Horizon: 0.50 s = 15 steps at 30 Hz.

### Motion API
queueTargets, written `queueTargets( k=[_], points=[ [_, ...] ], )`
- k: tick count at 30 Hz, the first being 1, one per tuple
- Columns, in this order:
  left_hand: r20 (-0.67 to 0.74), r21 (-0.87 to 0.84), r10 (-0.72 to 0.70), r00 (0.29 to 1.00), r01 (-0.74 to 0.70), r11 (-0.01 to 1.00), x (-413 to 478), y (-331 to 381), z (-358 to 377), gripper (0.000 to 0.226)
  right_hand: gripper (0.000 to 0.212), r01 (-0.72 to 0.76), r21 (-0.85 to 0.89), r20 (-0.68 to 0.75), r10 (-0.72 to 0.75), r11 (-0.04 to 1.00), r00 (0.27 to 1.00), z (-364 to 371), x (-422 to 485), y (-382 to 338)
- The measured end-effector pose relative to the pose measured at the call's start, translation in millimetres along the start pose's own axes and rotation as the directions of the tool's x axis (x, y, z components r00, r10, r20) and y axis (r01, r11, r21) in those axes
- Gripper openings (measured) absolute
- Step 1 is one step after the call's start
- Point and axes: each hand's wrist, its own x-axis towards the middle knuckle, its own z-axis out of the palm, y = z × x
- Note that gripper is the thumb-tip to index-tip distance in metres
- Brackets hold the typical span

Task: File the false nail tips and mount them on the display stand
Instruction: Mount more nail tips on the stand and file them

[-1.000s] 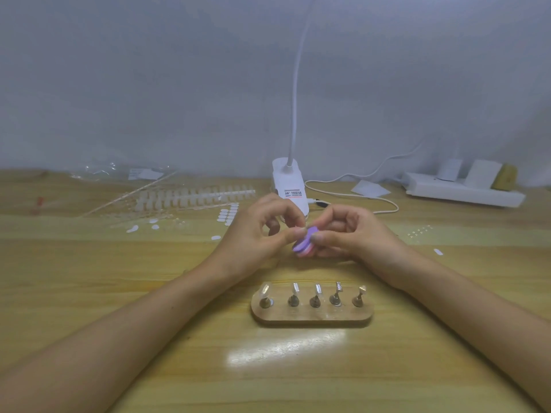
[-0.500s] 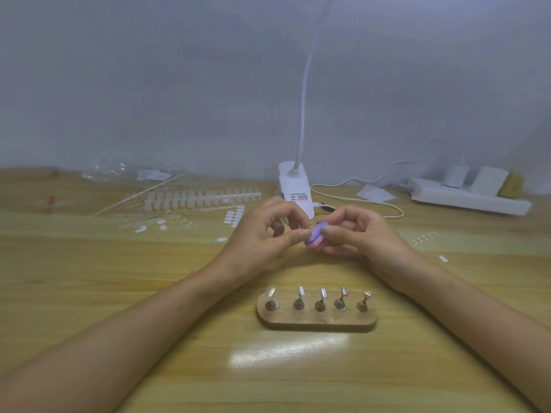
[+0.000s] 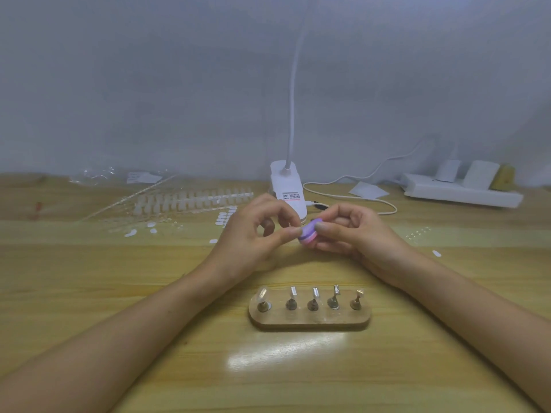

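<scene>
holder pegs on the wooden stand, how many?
5 holder pegs in one row on the wooden display stand: leftmost, second, middle, fourth, rightmost. Nothing covers the stand, so none looks hidden.

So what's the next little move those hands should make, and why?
Probably a short rub of the purple-pink file block, pinched in the right hand, across whatever the left hand pinches against it; the tip itself is too small to see. On the display stand only the leftmost holder seems filled.
</scene>
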Motion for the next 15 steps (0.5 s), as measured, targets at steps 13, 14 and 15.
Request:
queueTargets(
  k=[13, 14, 15],
  points=[
    [-0.001, 0.012, 0.016, 1.000, -0.016, 1.000, -1.0, -0.5, 0.4, 0.021, 0.017, -0.004, -0.027, 0.016, 0.004, 1.000, 1.000, 1.9, -1.3, -0.5],
    [-0.007, 0.009, 0.019, 1.000, -0.019, 1.000, -0.8, -0.3, 0.5, 0.021, 0.015, -0.008, -0.048, 0.044, 0.010, 0.999, 0.999, 1.4, -1.5, -0.7],
    [0.009, 0.010, 0.019, 1.000, -0.019, 1.000, -0.9, -0.1, 0.6, 0.021, 0.013, -0.018, -0.090, 0.096, 0.027, 0.996, 0.995, 2.3, -2.3, -1.0]
  ],
)
